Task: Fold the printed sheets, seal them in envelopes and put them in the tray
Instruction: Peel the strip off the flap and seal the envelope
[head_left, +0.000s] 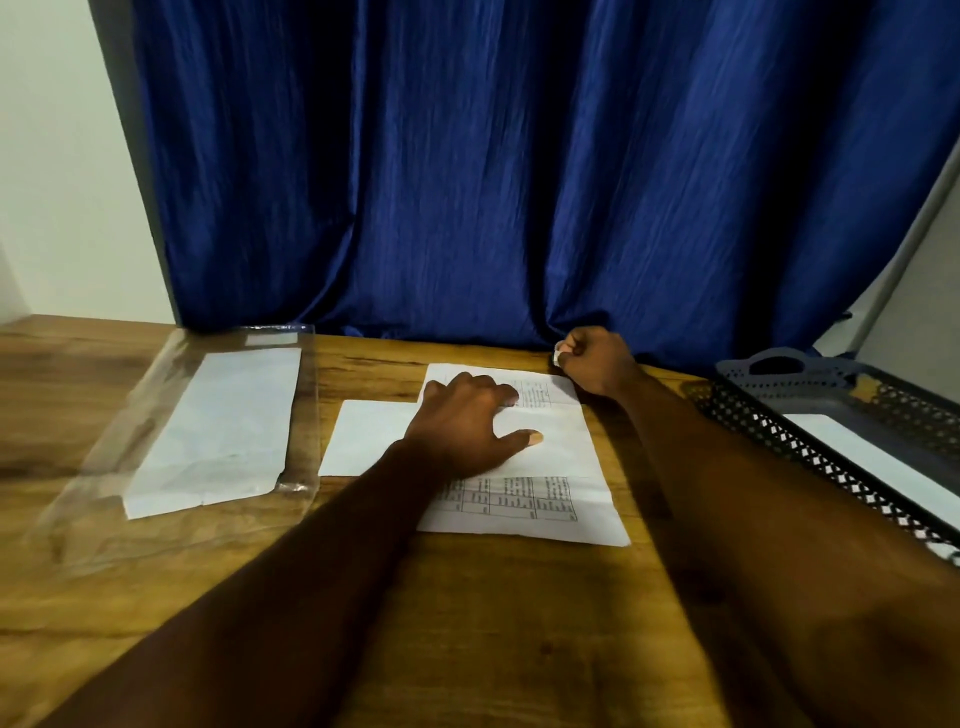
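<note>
Printed sheet (540, 467): mid-tabletop, being folded. Left hand (462, 431) fingers spread, pressing it flat. Right hand (597, 361) fingers closed on something small and white at the far corner. Next: likely crease, then envelope (363, 436).

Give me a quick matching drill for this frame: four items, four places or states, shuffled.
Items:
1. left hand
2. right hand
3. clear plastic sleeve
4. tray

Places or states:
A. at the table's right edge, a white sheet inside
B. spread flat, pressing down on the printed sheet
C. closed into a fist beyond the sheet's far right corner
D. lying at the left, holding white paper

Pairs: 1-B, 2-C, 3-D, 4-A
</note>
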